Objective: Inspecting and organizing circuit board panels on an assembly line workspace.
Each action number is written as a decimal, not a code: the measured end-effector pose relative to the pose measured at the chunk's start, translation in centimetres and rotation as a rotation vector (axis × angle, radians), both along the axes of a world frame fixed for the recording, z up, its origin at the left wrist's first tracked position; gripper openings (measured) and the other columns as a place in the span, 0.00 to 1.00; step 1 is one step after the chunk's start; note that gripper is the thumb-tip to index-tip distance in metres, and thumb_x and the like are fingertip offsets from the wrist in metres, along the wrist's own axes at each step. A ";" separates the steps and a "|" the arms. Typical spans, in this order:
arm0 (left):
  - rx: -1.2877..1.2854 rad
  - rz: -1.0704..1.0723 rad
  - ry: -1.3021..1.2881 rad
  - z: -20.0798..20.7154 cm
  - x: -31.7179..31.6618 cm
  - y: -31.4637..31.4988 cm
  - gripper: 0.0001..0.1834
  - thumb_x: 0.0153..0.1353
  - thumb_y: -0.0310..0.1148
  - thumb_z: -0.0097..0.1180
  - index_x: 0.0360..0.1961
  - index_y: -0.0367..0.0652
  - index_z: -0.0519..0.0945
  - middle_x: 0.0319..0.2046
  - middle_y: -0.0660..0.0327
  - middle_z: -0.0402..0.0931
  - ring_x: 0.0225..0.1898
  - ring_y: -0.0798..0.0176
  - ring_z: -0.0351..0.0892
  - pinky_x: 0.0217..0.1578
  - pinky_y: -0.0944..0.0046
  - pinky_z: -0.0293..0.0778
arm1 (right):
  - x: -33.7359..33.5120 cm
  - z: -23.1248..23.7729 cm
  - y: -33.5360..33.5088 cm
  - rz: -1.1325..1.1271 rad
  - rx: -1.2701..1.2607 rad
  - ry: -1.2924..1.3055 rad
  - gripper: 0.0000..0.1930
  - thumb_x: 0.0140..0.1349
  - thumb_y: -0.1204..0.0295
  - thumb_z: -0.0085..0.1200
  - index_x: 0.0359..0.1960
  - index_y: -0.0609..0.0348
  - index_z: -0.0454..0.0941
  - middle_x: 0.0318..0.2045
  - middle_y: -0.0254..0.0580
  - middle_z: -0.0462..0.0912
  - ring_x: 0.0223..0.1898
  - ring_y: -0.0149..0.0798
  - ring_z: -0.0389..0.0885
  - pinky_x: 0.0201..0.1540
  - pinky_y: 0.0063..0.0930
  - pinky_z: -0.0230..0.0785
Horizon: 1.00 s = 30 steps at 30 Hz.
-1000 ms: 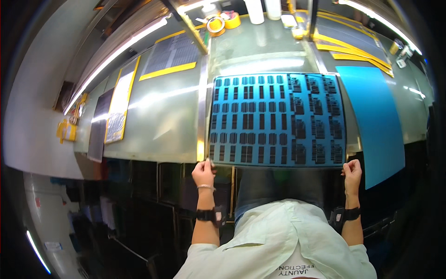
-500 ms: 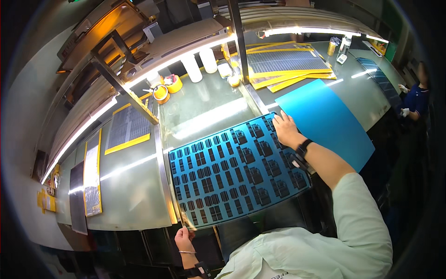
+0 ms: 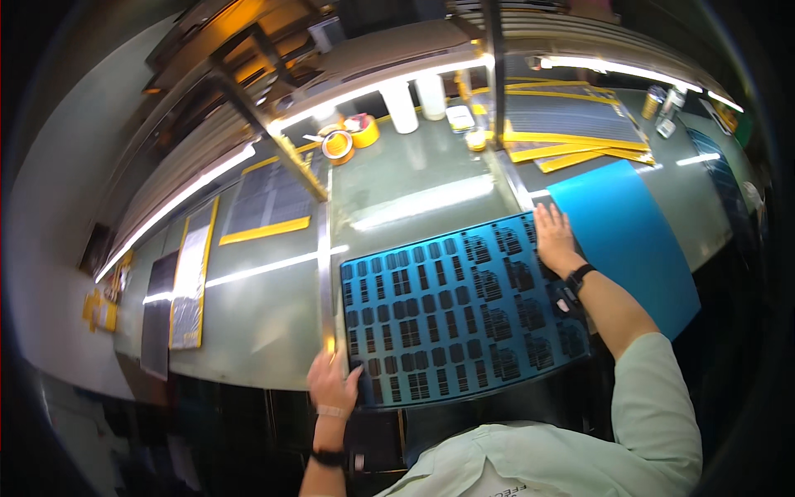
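A blue sheet with rows of black printed patterns (image 3: 431,319) lies on the bench in front of me, overhanging its near edge. My left hand (image 3: 333,383) is beside the sheet's near left corner, fingers extended and thumb apart; whether it touches the edge is hard to tell. At the far right corner my right hand (image 3: 555,240) rests with fingers stretched out along the edge. A plain blue sheet (image 3: 633,240) lies to the right, partly behind my right forearm.
Yellow-edged patterned panels (image 3: 571,124) are stacked at the back right. Yellow tape rolls (image 3: 338,146) and white cylinders (image 3: 400,108) stand at the back. A dark metal post (image 3: 497,74) rises beyond the sheet. More yellow-edged panels (image 3: 265,199) lie left.
My left hand has let go of the near left corner, moved up the left side and spread its fingers. My right hand stays at the far right corner. The whole view has shifted.
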<state>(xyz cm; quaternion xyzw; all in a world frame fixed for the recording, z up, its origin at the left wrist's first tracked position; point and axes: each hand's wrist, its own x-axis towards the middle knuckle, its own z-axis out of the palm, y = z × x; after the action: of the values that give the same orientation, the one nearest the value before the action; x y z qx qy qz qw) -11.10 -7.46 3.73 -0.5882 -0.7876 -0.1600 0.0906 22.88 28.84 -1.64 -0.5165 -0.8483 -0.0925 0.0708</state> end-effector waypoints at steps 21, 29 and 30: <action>-0.303 0.405 -0.032 -6.0 -5.0 17.6 0.34 0.62 0.54 0.29 0.63 0.44 0.51 0.66 0.62 0.42 0.67 0.58 0.37 0.61 0.40 0.37 | 4.8 1.2 -6.7 0.190 0.087 -0.009 0.24 0.54 0.75 0.36 0.54 0.68 0.62 0.58 0.52 0.62 0.62 0.49 0.55 0.63 0.45 0.43; -0.412 0.489 0.015 -4.7 -5.5 16.8 0.38 0.62 0.57 0.28 0.63 0.37 0.49 0.65 0.56 0.44 0.67 0.58 0.35 0.61 0.41 0.34 | 12.9 5.1 -25.6 0.139 -0.159 0.048 0.24 0.50 0.78 0.40 0.52 0.71 0.64 0.57 0.55 0.62 0.62 0.52 0.53 0.62 0.46 0.46; -0.443 0.497 -0.011 -4.1 -5.2 16.2 0.41 0.61 0.59 0.27 0.63 0.34 0.48 0.65 0.54 0.41 0.67 0.57 0.34 0.62 0.43 0.32 | 13.0 5.3 -26.1 0.127 -0.153 0.118 0.22 0.51 0.78 0.40 0.51 0.70 0.65 0.55 0.55 0.65 0.60 0.52 0.58 0.60 0.44 0.50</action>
<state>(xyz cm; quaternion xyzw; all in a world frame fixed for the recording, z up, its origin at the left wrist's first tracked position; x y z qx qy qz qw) -16.35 8.75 -0.39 -0.3825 -0.9231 0.0390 -0.0076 35.86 2.77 3.65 -0.4702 -0.8783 0.0079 0.0864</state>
